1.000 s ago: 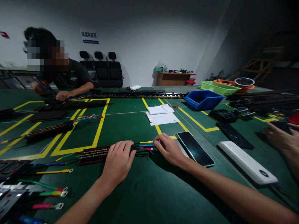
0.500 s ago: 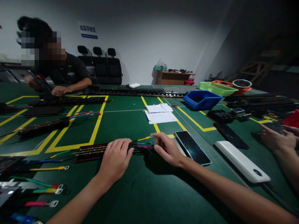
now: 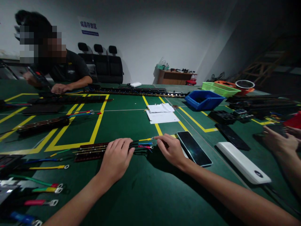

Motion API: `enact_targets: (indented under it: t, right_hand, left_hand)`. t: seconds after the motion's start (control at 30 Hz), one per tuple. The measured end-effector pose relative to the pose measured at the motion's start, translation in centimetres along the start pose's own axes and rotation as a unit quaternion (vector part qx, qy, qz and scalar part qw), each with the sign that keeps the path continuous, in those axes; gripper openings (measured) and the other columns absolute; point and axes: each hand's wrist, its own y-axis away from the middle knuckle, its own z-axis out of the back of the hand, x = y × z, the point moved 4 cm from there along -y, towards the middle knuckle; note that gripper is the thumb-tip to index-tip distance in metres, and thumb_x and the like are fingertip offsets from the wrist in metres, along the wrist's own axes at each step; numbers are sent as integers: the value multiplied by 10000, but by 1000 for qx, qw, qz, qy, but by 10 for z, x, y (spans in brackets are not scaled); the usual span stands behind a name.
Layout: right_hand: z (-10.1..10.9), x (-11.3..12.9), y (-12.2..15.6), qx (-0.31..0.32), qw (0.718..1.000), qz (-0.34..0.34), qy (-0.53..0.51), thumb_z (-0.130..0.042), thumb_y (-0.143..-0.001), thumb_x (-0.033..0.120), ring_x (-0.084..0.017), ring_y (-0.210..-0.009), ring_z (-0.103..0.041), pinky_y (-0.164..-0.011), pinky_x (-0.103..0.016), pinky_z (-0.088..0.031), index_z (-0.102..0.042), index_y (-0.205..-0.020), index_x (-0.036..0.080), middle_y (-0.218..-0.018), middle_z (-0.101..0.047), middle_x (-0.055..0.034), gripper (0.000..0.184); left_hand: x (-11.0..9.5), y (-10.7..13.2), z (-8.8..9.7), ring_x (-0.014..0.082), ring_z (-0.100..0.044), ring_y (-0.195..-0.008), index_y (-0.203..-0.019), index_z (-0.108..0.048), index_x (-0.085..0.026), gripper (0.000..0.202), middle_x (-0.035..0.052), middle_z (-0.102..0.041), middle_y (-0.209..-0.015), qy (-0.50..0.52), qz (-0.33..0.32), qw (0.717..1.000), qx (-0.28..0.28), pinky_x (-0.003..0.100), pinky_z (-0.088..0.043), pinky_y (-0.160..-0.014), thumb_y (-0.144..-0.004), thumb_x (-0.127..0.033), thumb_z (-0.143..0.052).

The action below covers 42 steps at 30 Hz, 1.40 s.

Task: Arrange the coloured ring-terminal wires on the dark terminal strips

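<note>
My left hand [image 3: 118, 157] lies over the right end of a dark, ribbed strip with lengthwise metal rods [image 3: 90, 152], fingers curled round it. From under this hand come several cables, one with a yellow sleeve [image 3: 145, 140], others with blue [image 3: 147, 143] and red ends, tipped with metal ring terminals. My right hand [image 3: 171, 149] has its index finger stretched to the yellow cable's ring terminal [image 3: 152, 138], its fingertip at or touching it. The thumb sits lower, apart from the index finger. A smartphone [image 3: 194, 149] lies just right of this hand.
A white power bank [image 3: 243, 162] and a dark phone-like slab [image 3: 232, 137] lie to the right, near another person's hands [image 3: 282, 141]. White papers [image 3: 162, 117] and a blue bin [image 3: 204, 99] stand farther back. Cables with ring terminals [image 3: 54, 188] lie left. A co-worker [image 3: 70, 72] sits opposite.
My right hand has shifted slightly right, its thumb drawn closer to the index finger. The blue and red cable ends have spread to the right a little. My left hand stays on the strip.
</note>
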Motion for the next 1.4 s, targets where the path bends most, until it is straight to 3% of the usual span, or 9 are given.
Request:
enact_targets:
  t: [0.1,0.2,0.5,0.6,0.73,0.83,1.07,1.23,1.4]
  right_hand:
    - [-3,-1,0,50,998,17,-27,-502,-1002,304,-180,-700,-555,-669,-316,-440,-664,-1276,187,-796,-599,-31,339]
    - [-7,-3,-1,107,992,24,-64,-511,-1000,316,-169,-719,-529,-670,-306,-438,-470,-1506,237,-864,-566,-14,513]
    - [-12,-4,-3,178,983,27,-25,-537,-991,418,-183,-770,-501,-695,-314,-404,-188,-1634,266,-927,-571,-22,747]
    - [-14,-6,-3,176,983,18,-42,-551,-987,413,-171,-744,-484,-687,-305,-380,-225,-1626,251,-889,-554,-7,735]
    - [-14,-14,-5,132,986,-8,-96,-478,-1015,307,-155,-706,-460,-683,-295,-378,-408,-1555,239,-815,-503,12,549]
    - [-14,-18,-7,120,985,1,-128,-446,-1036,298,-159,-700,-452,-674,-295,-393,-467,-1518,230,-806,-488,7,488]
    - [-14,-20,-8,126,983,27,-127,-493,-1033,303,-165,-738,-463,-696,-295,-439,-431,-1538,265,-891,-519,-18,510]
    - [-15,-20,-8,127,983,25,-130,-409,-1065,290,-179,-828,-514,-797,-332,-472,-409,-1552,261,-955,-563,-41,488]
    - [-16,-21,-8,133,983,16,-129,-435,-1045,259,-171,-776,-499,-743,-309,-469,-419,-1546,262,-921,-545,-30,501]
  left_hand:
    - [0,0,0,304,-635,-1123,-1203,-634,-182,309,119,-704,-1192,-4,1,1000,-3,513,-487,-969,-1032,-337,-428]
    - [1,-1,0,306,-636,-1116,-1190,-631,-177,303,122,-707,-1180,-6,8,1000,-2,510,-488,-958,-1032,-340,-429]
    - [0,-1,1,307,-629,-1135,-1197,-626,-174,293,122,-705,-1193,-6,9,1000,11,504,-478,-957,-1032,-321,-434]
    - [-1,-1,2,302,-629,-1134,-1195,-628,-179,282,116,-702,-1198,-7,8,1000,18,499,-478,-957,-1029,-312,-444]
    - [-1,-1,2,299,-628,-1139,-1205,-631,-174,296,113,-699,-1201,-9,8,1000,17,497,-476,-966,-1034,-321,-439]
    - [0,-1,1,298,-627,-1137,-1205,-633,-171,305,113,-698,-1199,-7,9,1000,14,498,-476,-968,-1040,-329,-431]
    - [1,0,1,297,-623,-1149,-1213,-626,-168,296,119,-696,-1212,-8,8,1000,16,504,-475,-975,-1041,-315,-435]
    - [0,1,1,294,-628,-1140,-1210,-625,-169,300,114,-699,-1200,-7,9,1000,15,496,-484,-962,-1040,-315,-425]
    - [0,1,1,287,-618,-1148,-1218,-617,-177,282,110,-694,-1213,-12,10,1000,22,482,-472,-971,-1038,-300,-437]
